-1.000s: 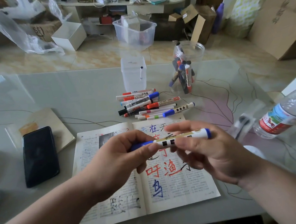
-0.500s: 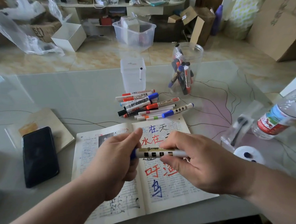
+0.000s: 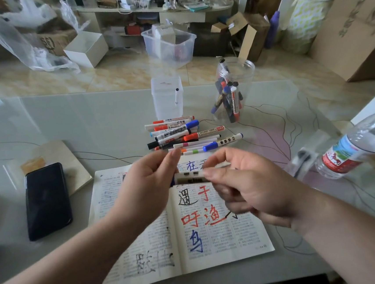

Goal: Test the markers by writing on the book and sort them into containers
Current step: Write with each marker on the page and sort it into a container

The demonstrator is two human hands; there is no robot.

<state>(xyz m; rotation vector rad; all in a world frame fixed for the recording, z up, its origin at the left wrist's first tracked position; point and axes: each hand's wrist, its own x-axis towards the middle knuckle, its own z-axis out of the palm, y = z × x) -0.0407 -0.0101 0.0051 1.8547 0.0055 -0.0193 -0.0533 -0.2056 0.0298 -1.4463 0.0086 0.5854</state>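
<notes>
An open book [image 3: 226,241] lies on the table in front of me, its right page covered with red, blue and black handwritten characters. Above it I hold a white marker [image 3: 191,177] with black squares on its barrel. My right hand [image 3: 245,182] grips the barrel. My left hand [image 3: 149,186] pinches the marker's left end, where its blue cap is mostly hidden. A pile of loose markers [image 3: 188,135] lies beyond the book. Behind the pile stand a square clear container [image 3: 167,98] holding one marker and a round clear jar [image 3: 234,87] holding several.
A black phone [image 3: 46,200] rests on a tan notebook [image 3: 69,162] at the left. A plastic water bottle [image 3: 361,145] lies at the right edge, beside a clear wrapper [image 3: 302,158]. Boxes, a plastic bin [image 3: 170,42] and bags stand on the floor beyond the table.
The marker was held level between both hands with a blue cap showing at its right end. That cap is now off the right end, and both hands have drawn closer together over the book's top.
</notes>
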